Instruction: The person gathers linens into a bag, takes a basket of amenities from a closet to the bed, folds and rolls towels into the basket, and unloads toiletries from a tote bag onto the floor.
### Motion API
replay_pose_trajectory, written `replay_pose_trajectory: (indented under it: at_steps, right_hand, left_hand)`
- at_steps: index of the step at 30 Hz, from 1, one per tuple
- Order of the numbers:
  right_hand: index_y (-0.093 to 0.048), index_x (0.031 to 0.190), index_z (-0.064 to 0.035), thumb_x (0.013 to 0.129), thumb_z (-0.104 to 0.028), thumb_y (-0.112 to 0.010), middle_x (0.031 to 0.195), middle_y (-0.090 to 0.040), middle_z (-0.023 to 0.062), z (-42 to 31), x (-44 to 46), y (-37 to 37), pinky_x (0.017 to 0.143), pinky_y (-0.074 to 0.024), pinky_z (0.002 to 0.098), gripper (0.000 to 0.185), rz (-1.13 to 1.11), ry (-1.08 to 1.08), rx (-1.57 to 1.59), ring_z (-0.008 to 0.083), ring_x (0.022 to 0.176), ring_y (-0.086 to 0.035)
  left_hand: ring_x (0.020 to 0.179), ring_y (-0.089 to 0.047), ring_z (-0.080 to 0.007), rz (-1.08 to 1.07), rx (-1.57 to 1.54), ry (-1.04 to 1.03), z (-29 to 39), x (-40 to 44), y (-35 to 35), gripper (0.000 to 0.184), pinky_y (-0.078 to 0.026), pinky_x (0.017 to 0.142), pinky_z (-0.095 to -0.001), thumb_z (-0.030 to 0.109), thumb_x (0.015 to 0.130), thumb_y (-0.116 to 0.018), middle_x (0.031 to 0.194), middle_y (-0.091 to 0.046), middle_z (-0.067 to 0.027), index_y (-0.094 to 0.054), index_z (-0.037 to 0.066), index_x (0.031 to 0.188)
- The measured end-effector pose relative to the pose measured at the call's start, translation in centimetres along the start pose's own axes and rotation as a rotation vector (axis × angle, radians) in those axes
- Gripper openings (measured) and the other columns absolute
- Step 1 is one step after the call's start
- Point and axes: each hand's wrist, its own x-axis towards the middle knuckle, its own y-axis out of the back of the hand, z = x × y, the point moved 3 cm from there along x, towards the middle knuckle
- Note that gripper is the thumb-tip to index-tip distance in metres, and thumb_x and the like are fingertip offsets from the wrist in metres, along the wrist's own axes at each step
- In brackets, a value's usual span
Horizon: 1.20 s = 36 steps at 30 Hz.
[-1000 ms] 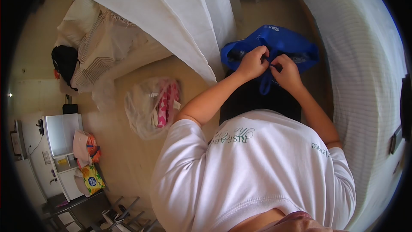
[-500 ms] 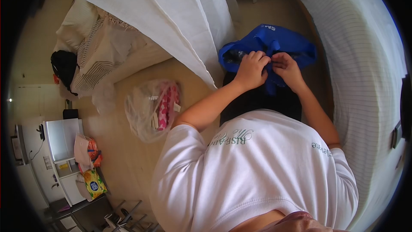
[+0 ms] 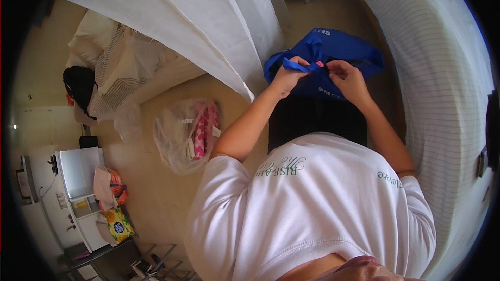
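A blue shopping bag (image 3: 354,47) with white lettering lies in front of my legs, its mouth partly open. My left hand (image 3: 287,79) is closed on a blue strap (image 3: 298,66) of the bag, which passes between thumb and fingers. A small pinkish-red bit (image 3: 320,64) shows at the strap's end, too small to name. Beside it, over the bag's opening, my right hand (image 3: 348,80) is closed in a pinch. What its fingertips hold, if anything, I cannot make out. The bag's contents are mostly hidden.
On the floor to the left sits a clear plastic bag (image 3: 172,135) with a pink patterned item (image 3: 200,132) inside. A white curtain (image 3: 208,15) hangs at upper left. A striped covered bed (image 3: 432,125) borders the right. A black backpack (image 3: 79,88) is farther left.
My left hand has turned and shifted slightly left, now gripping the strap. The pinkish-red bit has come into view. The bag's near panel has spread flat, showing more lettering.
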Motion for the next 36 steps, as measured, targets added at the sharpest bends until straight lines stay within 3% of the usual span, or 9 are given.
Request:
replay_pose_trajectory:
  at_steps: [9, 12, 15, 18, 21, 24, 31, 33, 36]
  right_hand:
    - [-0.062, 0.102, -0.0007, 0.074, 0.003, -0.061, 0.09, -0.063, 0.0121, -1.7, 1.5, -1.2, 0.072, -0.0506, 0.0283, 0.028, -0.04, 0.157, -0.204, 0.0194, 0.076, -0.063]
    - [-0.064, 0.097, -0.0007, 0.073, 0.0, -0.063, 0.085, -0.062, 0.012, -1.6, 1.7, -1.0, 0.07, -0.0504, 0.0301, 0.024, -0.086, 0.168, -0.262, 0.0218, 0.074, -0.063]
    - [-0.064, 0.095, -0.0007, 0.072, -0.001, -0.063, 0.087, -0.063, 0.0113, -1.7, 1.9, -1.0, 0.07, -0.05, 0.0295, 0.024, -0.1, 0.227, -0.38, 0.0196, 0.074, -0.063]
    - [-0.064, 0.092, -0.0007, 0.071, -0.002, -0.063, 0.083, -0.061, 0.0123, -2.5, 1.8, -1.1, 0.068, -0.0499, 0.0329, 0.021, -0.095, 0.43, -0.506, 0.0256, 0.073, -0.062]
    - [-0.064, 0.091, -0.0005, 0.071, -0.003, -0.063, 0.079, -0.062, 0.0109, -2.6, 1.8, -0.7, 0.067, -0.049, 0.0311, 0.02, -0.102, 0.353, -0.423, 0.0212, 0.072, -0.062]
    - [-0.063, 0.09, 0.0004, 0.072, -0.002, -0.061, 0.08, -0.064, 0.0077, -1.5, 2.3, -0.2, 0.068, -0.0477, 0.0271, 0.018, -0.179, 0.034, -0.232, 0.0133, 0.073, -0.061]
    - [-0.064, 0.089, -0.0023, 0.079, -0.011, -0.06, 0.074, -0.061, 0.003, 2.7, 3.5, 0.1, 0.064, -0.0454, 0.0238, 0.013, -0.16, -0.188, 0.086, 0.0106, 0.068, -0.057]
    - [-0.063, 0.089, -0.0056, 0.082, -0.015, -0.058, 0.075, -0.058, 0.0005, 4.6, 3.9, 0.4, 0.065, -0.0434, 0.0219, 0.013, -0.148, -0.439, 0.443, 0.0093, 0.067, -0.054]
    - [-0.06, 0.089, -0.0091, 0.086, -0.022, -0.059, 0.076, -0.054, -0.0006, 5.3, 3.4, 0.1, 0.067, -0.0409, 0.02, 0.013, -0.051, -0.535, 0.502, 0.0076, 0.068, -0.049]
  left_hand:
    - [0.086, -0.059, -0.0137, -0.1, -0.13, 0.192, 2.1, -0.2, 0.2, 0.018, -0.047, 0.077, -0.0272, 0.007, 0.082, -0.061, 0.092, -0.062, -0.0028, -0.062, 0.008, 0.101]
    - [0.089, -0.057, -0.0149, -0.132, 0.117, 0.273, 3.3, -0.4, 0.0, 0.028, -0.044, 0.083, -0.0265, 0.009, 0.081, -0.063, 0.107, -0.06, -0.0051, -0.061, 0.006, 0.108]
    - [0.086, -0.057, -0.016, -0.134, 0.789, -0.302, 3.3, -0.9, -1.4, 0.031, -0.045, 0.077, -0.0258, 0.011, 0.074, -0.07, 0.101, -0.06, -0.0071, -0.061, 0.003, 0.102]
    - [0.076, -0.054, -0.0163, -0.124, 0.888, -0.344, 3.3, -0.7, -2.0, 0.025, -0.045, 0.069, -0.028, 0.008, 0.068, -0.072, 0.083, -0.053, -0.0059, -0.059, 0.002, 0.088]
    - [0.071, -0.051, -0.0158, -0.126, 0.869, -0.351, 3.5, -0.6, -2.5, 0.022, -0.043, 0.068, -0.0283, 0.006, 0.066, -0.071, 0.078, -0.049, -0.0047, -0.056, 0.002, 0.082]
    - [0.07, -0.049, -0.0154, -0.108, 0.741, -0.356, 3.1, -0.6, -2.7, 0.021, -0.041, 0.069, -0.0272, 0.005, 0.066, -0.071, 0.077, -0.048, -0.004, -0.054, 0.003, 0.078]
    - [0.076, -0.047, -0.0111, -0.079, 0.653, -0.383, 3.0, -0.9, -3.2, 0.019, -0.04, 0.071, -0.0259, 0.004, 0.069, -0.071, 0.077, -0.049, -0.001, -0.052, 0.004, 0.073]
    - [0.079, -0.049, -0.0105, -0.074, 0.683, -0.336, 2.9, -1.4, -2.5, 0.017, -0.04, 0.073, -0.0252, 0.009, 0.075, -0.07, 0.08, -0.051, -0.0005, -0.054, 0.005, 0.078]
    - [0.084, -0.052, -0.011, -0.026, 0.486, -0.088, 1.7, -1.4, -0.4, 0.016, -0.041, 0.077, -0.0246, 0.018, 0.084, -0.064, 0.084, -0.054, -0.0008, -0.056, 0.006, 0.089]
